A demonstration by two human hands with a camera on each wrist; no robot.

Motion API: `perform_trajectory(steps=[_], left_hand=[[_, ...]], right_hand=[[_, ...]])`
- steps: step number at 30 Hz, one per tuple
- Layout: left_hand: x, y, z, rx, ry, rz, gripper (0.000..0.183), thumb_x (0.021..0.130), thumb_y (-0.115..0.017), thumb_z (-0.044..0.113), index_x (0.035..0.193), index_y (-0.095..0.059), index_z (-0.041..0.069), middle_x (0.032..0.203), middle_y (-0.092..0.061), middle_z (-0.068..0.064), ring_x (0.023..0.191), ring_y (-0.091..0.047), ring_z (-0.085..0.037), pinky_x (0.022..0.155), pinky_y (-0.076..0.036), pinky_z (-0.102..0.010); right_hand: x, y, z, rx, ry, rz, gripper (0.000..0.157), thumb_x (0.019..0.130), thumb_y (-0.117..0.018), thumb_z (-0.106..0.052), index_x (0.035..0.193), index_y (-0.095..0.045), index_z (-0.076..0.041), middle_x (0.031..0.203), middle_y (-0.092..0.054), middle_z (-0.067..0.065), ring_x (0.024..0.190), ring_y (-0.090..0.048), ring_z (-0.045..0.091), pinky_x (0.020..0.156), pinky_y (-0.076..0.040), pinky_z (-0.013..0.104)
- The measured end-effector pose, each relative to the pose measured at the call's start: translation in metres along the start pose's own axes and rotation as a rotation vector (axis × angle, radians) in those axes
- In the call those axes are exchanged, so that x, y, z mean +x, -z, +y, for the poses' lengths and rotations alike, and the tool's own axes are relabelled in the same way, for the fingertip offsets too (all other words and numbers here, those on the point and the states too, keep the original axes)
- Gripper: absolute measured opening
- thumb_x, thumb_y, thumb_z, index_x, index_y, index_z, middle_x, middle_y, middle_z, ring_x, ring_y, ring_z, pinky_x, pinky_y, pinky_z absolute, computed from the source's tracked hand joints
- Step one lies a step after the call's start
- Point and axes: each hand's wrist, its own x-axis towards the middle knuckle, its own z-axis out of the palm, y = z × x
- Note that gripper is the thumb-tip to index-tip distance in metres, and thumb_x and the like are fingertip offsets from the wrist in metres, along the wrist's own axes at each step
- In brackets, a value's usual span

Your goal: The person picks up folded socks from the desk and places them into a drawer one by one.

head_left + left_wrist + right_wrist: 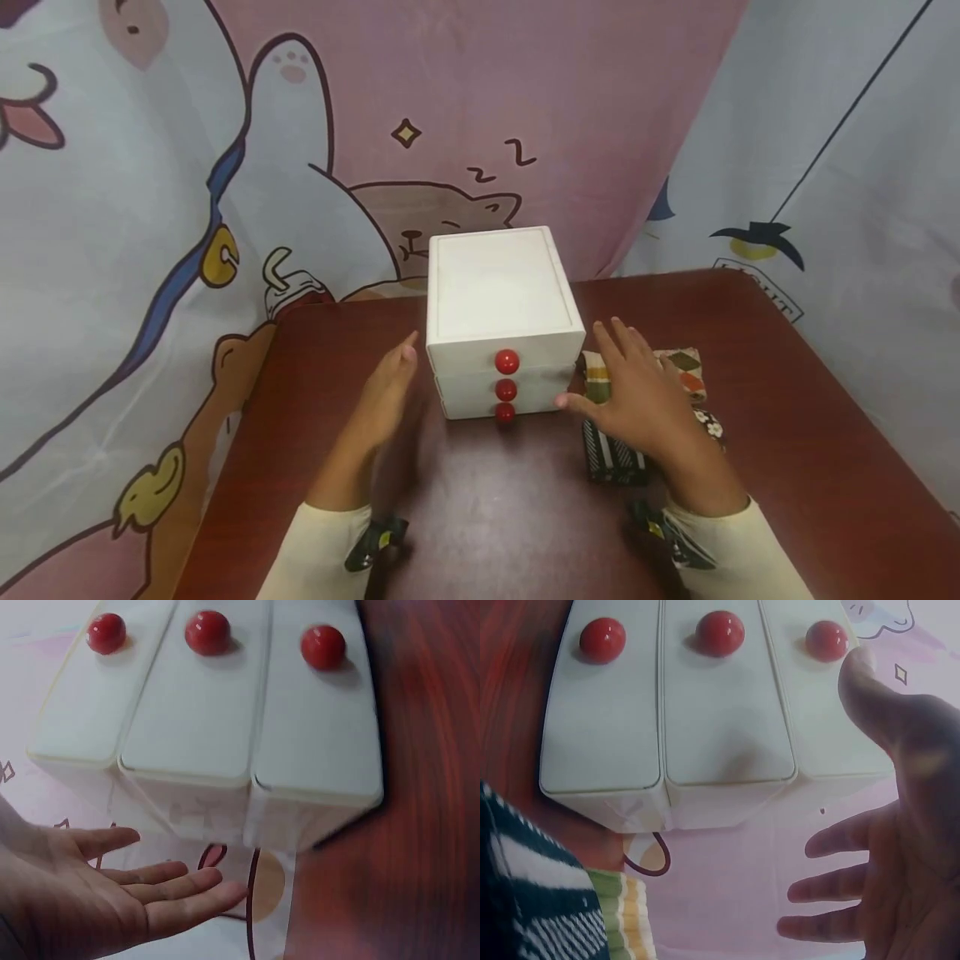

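Observation:
A white three-drawer box with red round knobs stands on the table in the head view, its drawers closed. To its left my left hand is held with fingers extended, apart from the side wall. My right hand spreads its fingers beside the right side, above some folded cloths. In the left wrist view the left palm faces the drawer box and holds nothing. The right wrist view has the right hand with fingers apart and its thumb in front of one drawer.
Right of the box lie a dark striped folded cloth, a diamond-patterned cloth and a dark flowered item, partly hidden by the right hand. The reddish-brown table meets a printed cloth backdrop behind.

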Motion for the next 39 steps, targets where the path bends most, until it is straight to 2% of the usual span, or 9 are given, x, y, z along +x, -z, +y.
perform_trajectory(steps=[5,10,12,15,18,22,27,34,39], left_hand=[[0.015,-0.008,0.008,-0.305,0.131,-0.008,0.099,0.103,-0.026,0.085,0.171,-0.036,0.014,0.18,-0.028,-0.016,0.166,-0.026,-0.045,0.117,-0.04,-0.081],[0.025,-0.018,0.019,-0.465,0.2,0.043,0.082,0.11,-0.039,0.067,0.169,-0.038,0.01,0.176,-0.035,-0.018,0.164,-0.031,-0.043,0.116,-0.035,-0.087],[0.027,-0.021,0.023,-0.485,0.216,0.059,0.075,0.111,-0.044,0.057,0.168,-0.038,0.009,0.173,-0.04,-0.021,0.162,-0.035,-0.043,0.115,-0.035,-0.087],[0.03,-0.025,0.026,-0.499,0.228,0.067,0.071,0.11,-0.049,0.049,0.167,-0.04,0.008,0.168,-0.045,-0.023,0.159,-0.04,-0.043,0.113,-0.038,-0.087],[0.031,-0.027,0.026,-0.509,0.242,0.083,0.069,0.11,-0.051,0.046,0.167,-0.041,0.008,0.167,-0.047,-0.023,0.157,-0.043,-0.044,0.112,-0.041,-0.085],[0.029,-0.026,0.026,-0.515,0.261,0.102,0.069,0.11,-0.052,0.046,0.166,-0.042,0.009,0.165,-0.05,-0.023,0.154,-0.047,-0.045,0.112,-0.042,-0.083],[0.029,-0.024,0.025,-0.518,0.26,0.091,0.069,0.109,-0.052,0.046,0.166,-0.043,0.01,0.161,-0.054,-0.025,0.153,-0.049,-0.046,0.112,-0.043,-0.083],[0.029,-0.023,0.025,-0.516,0.26,0.085,0.068,0.108,-0.053,0.046,0.165,-0.045,0.01,0.16,-0.055,-0.024,0.151,-0.051,-0.046,0.109,-0.045,-0.082],[0.029,-0.022,0.023,-0.526,0.26,0.08,0.067,0.108,-0.054,0.046,0.164,-0.046,0.01,0.159,-0.055,-0.023,0.15,-0.052,-0.046,0.11,-0.044,-0.082]], right_hand=[[-0.01,-0.005,-0.007,0.024,-0.003,0.078,0.118,0.086,-0.071,-0.083,0.165,-0.04,-0.002,0.164,-0.044,0.03,0.148,-0.045,0.055,0.11,-0.038,0.088],[-0.022,-0.008,-0.021,0.093,-0.031,0.144,0.099,0.092,-0.071,-0.078,0.145,-0.056,0.004,0.133,-0.062,0.025,0.119,-0.06,0.044,0.092,-0.055,0.069],[-0.025,-0.007,-0.027,0.126,-0.045,0.158,0.088,0.093,-0.071,-0.076,0.134,-0.062,0.002,0.118,-0.066,0.019,0.103,-0.064,0.036,0.079,-0.057,0.058],[-0.027,-0.008,-0.035,0.166,-0.041,0.178,0.065,0.093,-0.076,-0.069,0.111,-0.065,-0.007,0.094,-0.067,0.009,0.079,-0.061,0.024,0.061,-0.048,0.041],[-0.024,-0.011,-0.045,0.188,0.009,0.217,0.052,0.093,-0.08,-0.061,0.101,-0.065,-0.012,0.078,-0.063,0.001,0.066,-0.055,0.016,0.055,-0.04,0.033],[-0.018,-0.02,-0.058,0.214,0.102,0.326,0.046,0.092,-0.084,-0.052,0.106,-0.068,-0.011,0.07,-0.06,-0.003,0.06,-0.051,0.012,0.055,-0.042,0.033],[-0.011,-0.032,-0.07,0.288,0.16,0.475,0.043,0.088,-0.09,-0.041,0.105,-0.071,-0.007,0.066,-0.058,-0.002,0.057,-0.048,0.011,0.056,-0.044,0.033],[0.0,-0.047,-0.084,0.398,0.208,0.561,0.043,0.086,-0.093,-0.032,0.11,-0.07,-0.004,0.061,-0.056,-0.003,0.054,-0.047,0.007,0.053,-0.043,0.027],[0.005,-0.059,-0.09,0.432,0.255,0.665,0.041,0.085,-0.093,-0.026,0.107,-0.068,-0.002,0.057,-0.054,-0.002,0.051,-0.043,0.002,0.048,-0.039,0.023]])
